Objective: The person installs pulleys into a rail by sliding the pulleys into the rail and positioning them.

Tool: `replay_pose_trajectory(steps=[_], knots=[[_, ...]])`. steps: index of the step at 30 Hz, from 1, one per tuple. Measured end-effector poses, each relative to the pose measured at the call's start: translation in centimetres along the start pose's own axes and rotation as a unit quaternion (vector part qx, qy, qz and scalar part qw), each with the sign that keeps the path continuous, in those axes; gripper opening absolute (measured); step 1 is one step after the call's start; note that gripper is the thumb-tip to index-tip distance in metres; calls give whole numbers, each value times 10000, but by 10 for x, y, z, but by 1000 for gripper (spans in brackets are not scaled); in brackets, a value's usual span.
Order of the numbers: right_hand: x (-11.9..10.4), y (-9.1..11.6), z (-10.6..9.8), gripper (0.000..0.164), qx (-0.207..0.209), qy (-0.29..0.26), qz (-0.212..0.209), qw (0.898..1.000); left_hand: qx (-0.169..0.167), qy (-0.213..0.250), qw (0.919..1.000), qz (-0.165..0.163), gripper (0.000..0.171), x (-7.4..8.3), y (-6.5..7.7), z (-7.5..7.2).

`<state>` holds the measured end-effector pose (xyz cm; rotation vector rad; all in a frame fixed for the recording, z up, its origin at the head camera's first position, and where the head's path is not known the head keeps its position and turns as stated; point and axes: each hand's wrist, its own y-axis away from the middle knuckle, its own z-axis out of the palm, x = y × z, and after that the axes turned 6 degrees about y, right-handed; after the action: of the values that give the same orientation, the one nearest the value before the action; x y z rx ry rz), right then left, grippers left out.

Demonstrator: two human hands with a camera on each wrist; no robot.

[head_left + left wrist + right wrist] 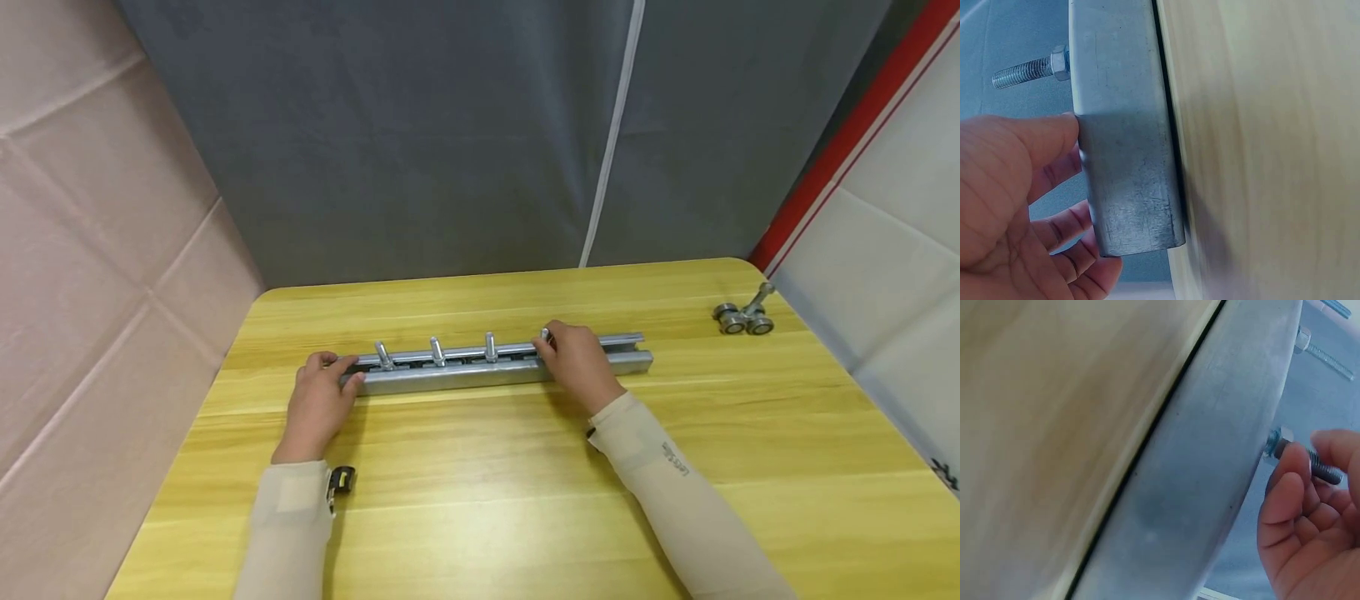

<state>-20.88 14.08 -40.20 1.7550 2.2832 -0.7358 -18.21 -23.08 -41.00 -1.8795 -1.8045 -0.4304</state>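
A grey metal channel rail (pixel 450 381) lies lengthwise across the wooden table, its slot facing up. Threaded bolts with nuts stand up out of the slot, three of them in the open, such as the middle bolt (pixel 438 352). My left hand (pixel 318 408) holds the rail's left end, thumb at the near side and fingers round the end. Near the right end, my right hand (pixel 581 362) pinches another upright bolt (pixel 1327 472) between thumb and fingers, just above its nut. The parts below the bolts are mostly hidden inside the rail.
At the table's far right sits a roller trolley (pixel 731 322) with several wheels and a slanted bolt. Behind the wooden table (pixel 480 517) hangs a dark grey curtain (pixel 412 167). Pale padded panels rise at the left, and a white wall stands on the right.
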Motion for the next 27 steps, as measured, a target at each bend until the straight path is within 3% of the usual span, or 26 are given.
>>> replay_pose_trajectory(steps=[4, 8, 14, 22, 27], knots=[[5, 1, -9, 29, -273, -89, 101, 9995, -11, -12, 10000, 18, 40, -2, 1, 0], [20, 3, -32, 37, -429, -12, 60, 9991, 31, 5, 10000, 51, 40, -3, 1, 1], [75, 3, -81, 28, -6, 539, -76, 9985, 66, 42, 10000, 46, 39, -3, -1, 2], [166, 6, -140, 40, 361, 1320, 946, 9861, 69, 14, 10000, 24, 40, -4, -1, 2], [206, 9, -162, 47, -12, 1623, 1745, 9712, 110, 54, 9999, 80, 40, -4, -2, 2]])
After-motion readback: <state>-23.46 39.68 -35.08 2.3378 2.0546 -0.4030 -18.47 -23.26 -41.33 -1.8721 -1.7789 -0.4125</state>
